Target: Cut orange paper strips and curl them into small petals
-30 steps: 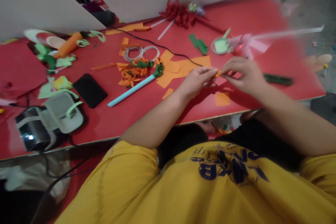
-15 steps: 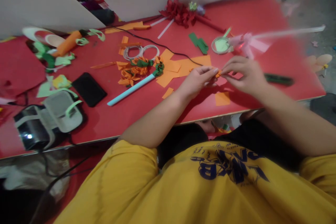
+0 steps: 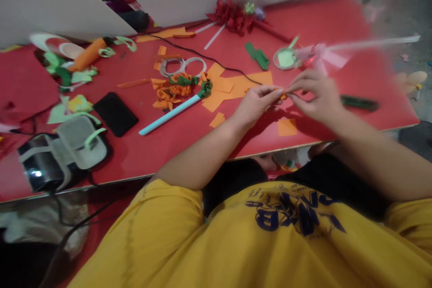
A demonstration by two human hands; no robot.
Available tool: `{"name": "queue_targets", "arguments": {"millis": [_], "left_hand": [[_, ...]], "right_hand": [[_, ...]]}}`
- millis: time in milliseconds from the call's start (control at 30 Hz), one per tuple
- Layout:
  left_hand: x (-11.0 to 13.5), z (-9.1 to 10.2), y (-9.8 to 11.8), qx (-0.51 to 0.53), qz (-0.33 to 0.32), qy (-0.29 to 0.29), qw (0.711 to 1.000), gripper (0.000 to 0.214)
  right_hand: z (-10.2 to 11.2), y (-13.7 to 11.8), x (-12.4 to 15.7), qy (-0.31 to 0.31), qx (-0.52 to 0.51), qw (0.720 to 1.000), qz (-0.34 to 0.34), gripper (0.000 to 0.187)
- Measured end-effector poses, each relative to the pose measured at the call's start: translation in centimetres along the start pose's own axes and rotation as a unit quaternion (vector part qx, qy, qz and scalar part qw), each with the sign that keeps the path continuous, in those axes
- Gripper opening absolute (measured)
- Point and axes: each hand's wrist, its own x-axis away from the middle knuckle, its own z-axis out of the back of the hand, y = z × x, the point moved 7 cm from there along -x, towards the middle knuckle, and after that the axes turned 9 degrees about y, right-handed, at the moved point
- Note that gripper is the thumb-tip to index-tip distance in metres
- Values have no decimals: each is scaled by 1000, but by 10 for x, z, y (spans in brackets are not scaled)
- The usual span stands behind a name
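My left hand (image 3: 258, 102) and my right hand (image 3: 315, 94) meet above the red table (image 3: 189, 146), fingertips almost touching. Between them is a small piece of orange paper (image 3: 284, 96), pinched by both hands and mostly covered by the fingers. Below it on the tabletop lies an orange paper square (image 3: 286, 127). Larger orange paper sheets (image 3: 221, 87) lie beyond my left hand. Left of these sit crumpled orange paper flowers (image 3: 170, 94) with green parts, beside a light blue paper stick (image 3: 170, 114) with a green tip.
A black phone (image 3: 115, 114) and an open grey case (image 3: 79, 141) lie on the left. Tape rolls (image 3: 172, 67) sit mid-table, with a dark cable (image 3: 209, 57) behind. Red paper flowers (image 3: 231, 15) are at the back; a blurred pink paper flower (image 3: 320, 57) is to the right.
Both hands stay close together on the small orange paper, with only slight finger movement. The whole view has shifted a little; the things on the table lie as before.
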Motion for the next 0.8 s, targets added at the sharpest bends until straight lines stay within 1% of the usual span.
{"name": "queue_targets", "arguments": {"millis": [100,200,333,467,600,800], "left_hand": [[1,1,-3,19,37,5,999,53],[1,0,-6,42,65,-1,997,54],[2,-2,-8,60,94,-11,994,53],[2,-2,-7,51,105,-2,993,47],[2,-3,-6,35,85,-13,996,49],[0,-2,0,26,9,-22,999,51]], "right_hand": [[-1,-1,0,-25,14,999,18,13],[0,-4,0,-41,27,998,41,15],[1,-8,2,-38,44,996,70,18],[2,-10,3,-32,55,995,77,20],[2,-9,1,-35,40,997,61,18],[4,-6,-1,-31,24,999,18,15]]}}
